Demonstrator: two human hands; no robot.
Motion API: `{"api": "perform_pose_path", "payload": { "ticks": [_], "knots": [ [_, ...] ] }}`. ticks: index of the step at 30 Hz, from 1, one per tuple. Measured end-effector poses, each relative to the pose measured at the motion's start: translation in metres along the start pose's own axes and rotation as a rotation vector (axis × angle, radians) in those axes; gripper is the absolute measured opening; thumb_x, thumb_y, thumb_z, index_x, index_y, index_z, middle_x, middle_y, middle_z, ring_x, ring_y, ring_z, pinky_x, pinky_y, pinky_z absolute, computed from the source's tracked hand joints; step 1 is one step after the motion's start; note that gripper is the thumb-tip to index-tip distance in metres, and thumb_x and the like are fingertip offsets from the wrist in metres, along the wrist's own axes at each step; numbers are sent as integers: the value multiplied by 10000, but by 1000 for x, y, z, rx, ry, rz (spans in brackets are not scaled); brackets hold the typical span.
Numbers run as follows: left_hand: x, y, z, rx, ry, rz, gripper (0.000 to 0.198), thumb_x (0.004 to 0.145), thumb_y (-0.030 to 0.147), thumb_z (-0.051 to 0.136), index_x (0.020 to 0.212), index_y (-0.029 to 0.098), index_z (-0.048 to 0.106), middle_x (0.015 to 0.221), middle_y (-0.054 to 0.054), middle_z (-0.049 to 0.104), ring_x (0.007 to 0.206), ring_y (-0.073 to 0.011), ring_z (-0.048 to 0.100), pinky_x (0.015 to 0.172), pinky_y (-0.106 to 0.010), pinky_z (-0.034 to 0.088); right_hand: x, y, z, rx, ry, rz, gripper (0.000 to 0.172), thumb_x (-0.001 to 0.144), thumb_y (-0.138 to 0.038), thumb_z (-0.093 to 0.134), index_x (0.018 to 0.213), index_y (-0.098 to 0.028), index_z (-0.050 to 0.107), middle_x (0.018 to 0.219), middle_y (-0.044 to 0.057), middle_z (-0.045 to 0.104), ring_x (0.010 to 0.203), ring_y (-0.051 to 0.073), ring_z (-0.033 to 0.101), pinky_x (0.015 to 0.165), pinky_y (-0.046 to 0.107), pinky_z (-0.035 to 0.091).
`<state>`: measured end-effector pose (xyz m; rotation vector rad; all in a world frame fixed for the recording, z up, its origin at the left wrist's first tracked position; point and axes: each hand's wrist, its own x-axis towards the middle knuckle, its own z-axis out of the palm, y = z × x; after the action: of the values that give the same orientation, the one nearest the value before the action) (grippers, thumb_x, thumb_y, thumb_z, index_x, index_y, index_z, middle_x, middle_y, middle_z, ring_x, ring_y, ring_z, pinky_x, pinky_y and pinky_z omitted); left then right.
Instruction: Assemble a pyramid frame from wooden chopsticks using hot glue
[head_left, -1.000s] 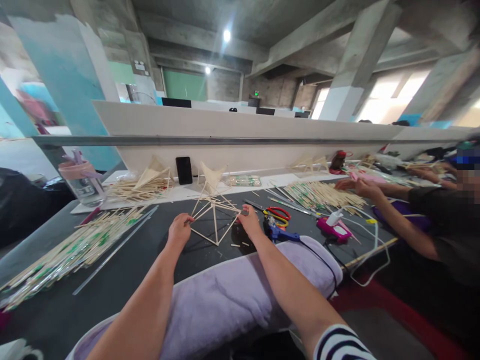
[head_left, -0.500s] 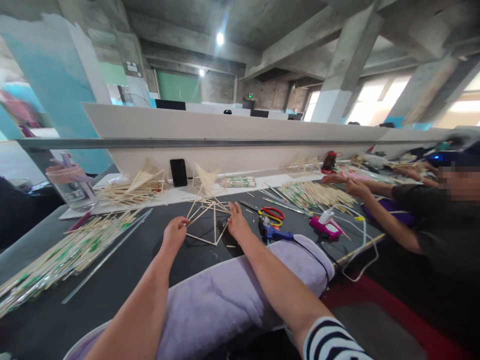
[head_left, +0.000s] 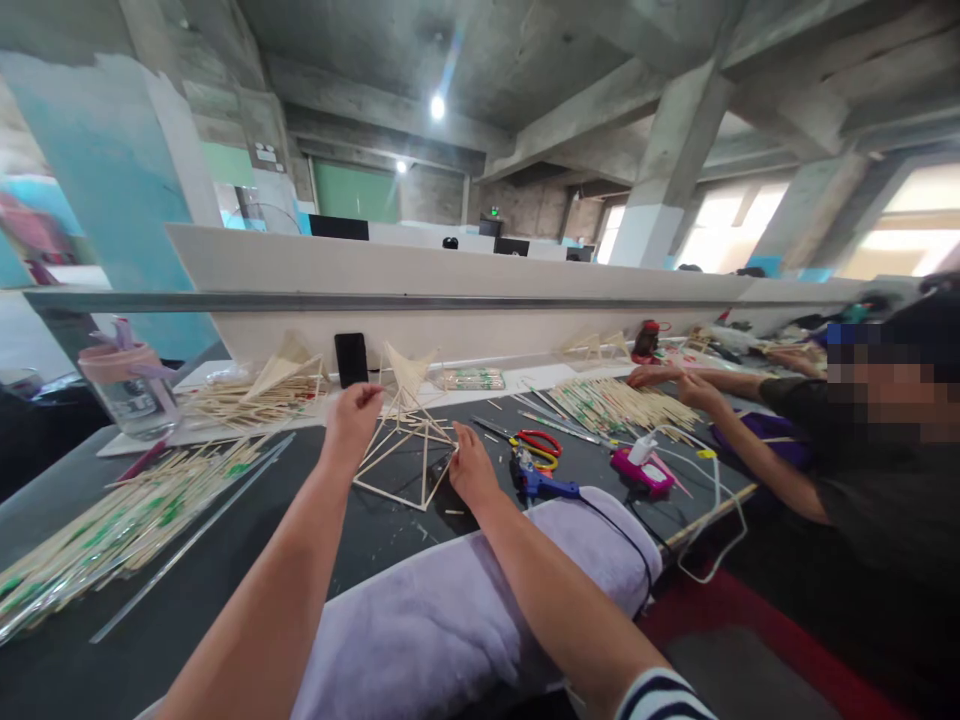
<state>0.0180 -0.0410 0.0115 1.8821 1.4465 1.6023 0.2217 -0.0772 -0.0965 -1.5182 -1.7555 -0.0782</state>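
Observation:
A frame of thin bamboo sticks [head_left: 409,455], built of triangles, stands on the dark table [head_left: 247,540]. My left hand [head_left: 349,415] is raised above the frame's left side with its fingers curled; whether a stick is in them I cannot make out. My right hand [head_left: 469,465] rests at the frame's right corner, fingers pressed against a stick there. Both forearms reach over a lilac cushion [head_left: 465,610] at the table's near edge.
Bundles of sticks [head_left: 112,525] lie left, more sticks [head_left: 247,395] behind. A water bottle [head_left: 124,385], a black phone [head_left: 351,358], red scissors [head_left: 536,443], a blue glue gun [head_left: 544,483] and a pink one [head_left: 641,468] are around. A co-worker's hands [head_left: 675,385] work at right.
My left hand has lifted from the frame's left corner up and away from the table. My right hand stayed at the right corner. The view has shifted slightly.

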Motion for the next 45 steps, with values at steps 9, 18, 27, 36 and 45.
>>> {"api": "perform_pose_path", "payload": {
  "ticks": [9, 18, 27, 36, 45],
  "knots": [
    [22, 20, -10, -293, -515, 71, 222, 713, 346, 605, 798, 152, 672, 675, -6, 636, 632, -133, 559, 592, -226, 421, -3, -9, -12, 265, 154, -120, 369, 867, -170, 414, 1234, -174, 442, 1157, 112, 545, 936, 172, 552, 878, 350, 463],
    [26, 10, -20, -38, -766, 180, 256, 709, 330, 545, 866, 185, 686, 762, -13, 662, 712, -174, 585, 639, -247, 433, -7, -30, -11, 300, 144, -174, 355, 881, -209, 435, 1234, -209, 399, 1128, 90, 515, 789, 134, 537, 826, 317, 468],
    [14, 35, -51, 198, -1082, 301, 620, 780, 359, 499, 1367, 190, 393, 1023, -63, 635, 841, -183, 567, 742, -256, 413, -10, -26, -4, 228, 203, -298, 416, 868, -153, 429, 1276, -200, 365, 1190, 128, 492, 936, 185, 549, 837, 372, 482],
    [12, 37, -47, 263, -1118, 322, 645, 774, 369, 496, 1381, 189, 372, 899, -39, 653, 794, -183, 561, 703, -245, 399, -9, -28, -8, 205, 173, -342, 460, 862, -131, 426, 1310, -203, 350, 1273, 132, 450, 1149, 215, 469, 931, 416, 454],
    [10, 42, -45, 297, -1130, 318, 641, 762, 367, 484, 1371, 191, 391, 806, -11, 643, 704, -169, 554, 646, -237, 399, -11, -32, -14, 183, 154, -378, 496, 861, -129, 417, 1346, -200, 339, 1308, 126, 439, 1242, 211, 394, 1000, 425, 411]
  ]
}}
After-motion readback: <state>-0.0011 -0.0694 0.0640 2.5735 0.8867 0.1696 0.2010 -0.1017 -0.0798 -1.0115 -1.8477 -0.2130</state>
